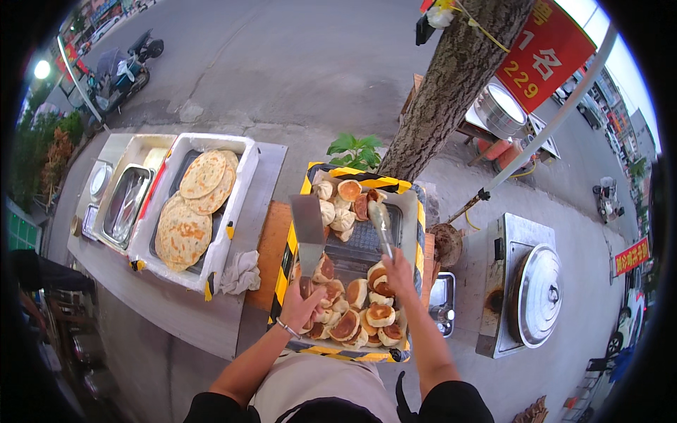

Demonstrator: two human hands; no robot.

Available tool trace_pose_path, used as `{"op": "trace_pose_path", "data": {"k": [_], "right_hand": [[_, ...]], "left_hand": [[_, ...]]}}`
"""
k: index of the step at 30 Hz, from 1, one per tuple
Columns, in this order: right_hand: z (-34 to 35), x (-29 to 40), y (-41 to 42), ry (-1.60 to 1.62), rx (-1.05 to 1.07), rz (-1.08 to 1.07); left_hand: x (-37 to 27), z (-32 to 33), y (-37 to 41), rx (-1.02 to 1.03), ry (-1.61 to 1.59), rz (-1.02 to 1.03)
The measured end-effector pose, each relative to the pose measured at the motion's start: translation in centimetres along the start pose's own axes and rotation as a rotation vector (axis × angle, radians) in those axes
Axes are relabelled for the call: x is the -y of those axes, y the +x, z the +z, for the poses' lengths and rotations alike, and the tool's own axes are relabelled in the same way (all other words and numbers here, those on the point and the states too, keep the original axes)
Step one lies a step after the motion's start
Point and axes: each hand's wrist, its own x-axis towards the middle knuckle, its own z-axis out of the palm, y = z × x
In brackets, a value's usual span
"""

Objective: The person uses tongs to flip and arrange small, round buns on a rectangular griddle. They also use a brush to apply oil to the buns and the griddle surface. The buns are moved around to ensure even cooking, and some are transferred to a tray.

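Observation:
My left hand (pixel 302 306) grips the handle of a broad metal spatula (pixel 308 222), whose flat blade points away from me over the box's left side. In my right hand (pixel 398 272) is a pair of metal tongs (pixel 382 222), blurred, with the tip at a browned bun (pixel 373 195) in the far pile. Both hands are over a box (pixel 411 227) edged with yellow-and-black tape. Pan-fried stuffed buns (pixel 346 325) are heaped at its near end, many with browned faces up. A smaller pile of buns (pixel 344 218) sits at the far end, on a dark perforated tray (pixel 362 238).
Left, a white foam box (pixel 248 158) holds round flatbreads (pixel 185 232); a steel tray (pixel 127 206) and crumpled cloth (pixel 240 272) are nearby. A tree trunk (pixel 455 79) rises beyond my box. Rightward are a pole (pixel 550 111) and a lidded pan (pixel 539 296) on a metal stove (pixel 492 312).

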Motion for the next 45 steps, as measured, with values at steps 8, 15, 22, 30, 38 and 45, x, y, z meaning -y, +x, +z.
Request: {"op": "trace_pose_path", "data": {"k": [8,15,22,30,38,45], "right_hand": [[0.3,-3.7,7.8,-0.135,0.093,0.151],[2.0,-5.0,11.2,-0.147,0.168,0.151],[2.9,-7.6,13.8,0.064,0.272,0.217],[4.2,-7.6,12.3,0.107,0.12,0.126],[0.4,-4.8,8.0,0.013,-0.085,0.058],[-3.3,2.8,0.3,0.617,0.58,0.43]], "left_hand": [[0.1,-1.7,-2.0,-0.072,0.144,-0.057],[0.0,-2.8,-1.9,-0.11,0.132,-0.042],[-0.4,-3.0,-1.6,-0.121,0.164,-0.067],[-0.1,-3.4,-1.3,-0.12,0.181,-0.052],[-1.1,-4.1,-0.7,-0.142,0.23,-0.007],[-1.4,-7.0,-1.8,-0.225,0.252,0.062]]}}
